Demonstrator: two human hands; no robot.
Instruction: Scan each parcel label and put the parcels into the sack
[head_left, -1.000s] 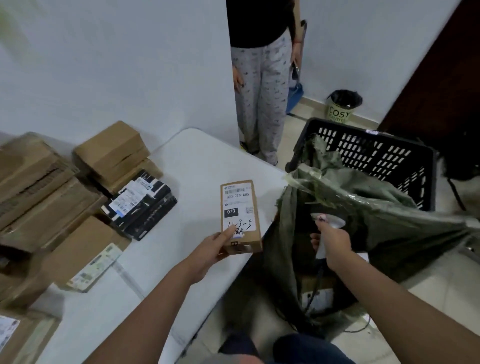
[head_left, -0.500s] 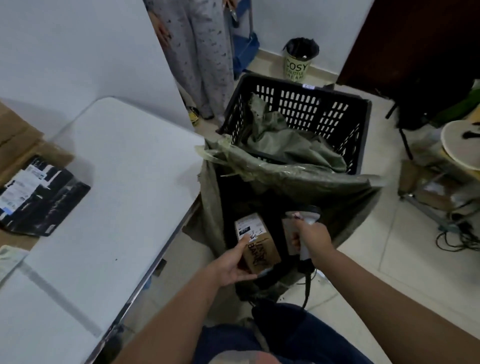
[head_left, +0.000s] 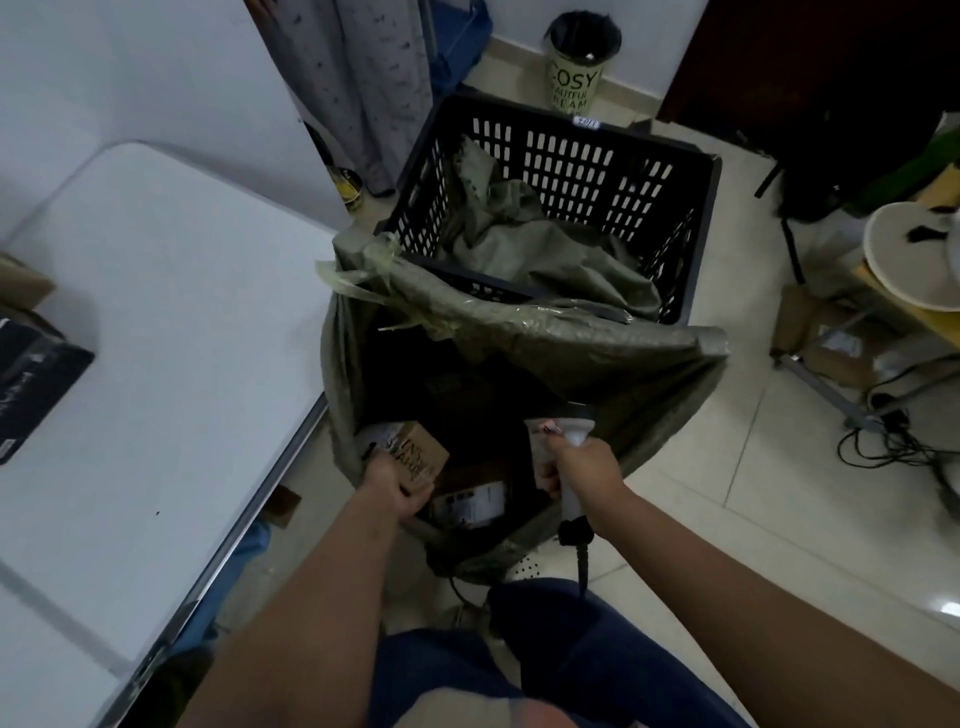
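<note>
My left hand (head_left: 396, 490) grips a small brown cardboard parcel (head_left: 415, 456) with dark handwriting, held inside the mouth of the grey-green sack (head_left: 519, 332). The sack hangs open between the table and a black crate. Another parcel (head_left: 470, 501) with a white label lies deeper in the sack. My right hand (head_left: 582, 467) holds a white handheld scanner (head_left: 571, 441) by its handle over the sack's right side, and its black cable hangs down.
A white folding table (head_left: 171, 338) lies to the left, with a black parcel (head_left: 31, 384) at its left edge. A black slotted crate (head_left: 566, 171) stands behind the sack. A person's legs (head_left: 363, 88) and a bin (head_left: 579, 62) are beyond. Cables (head_left: 893, 441) lie on the floor at right.
My left hand carried the parcel from above the table, rightward and down into the sack. My view swung right and down. The scanner hand stayed by the sack.
</note>
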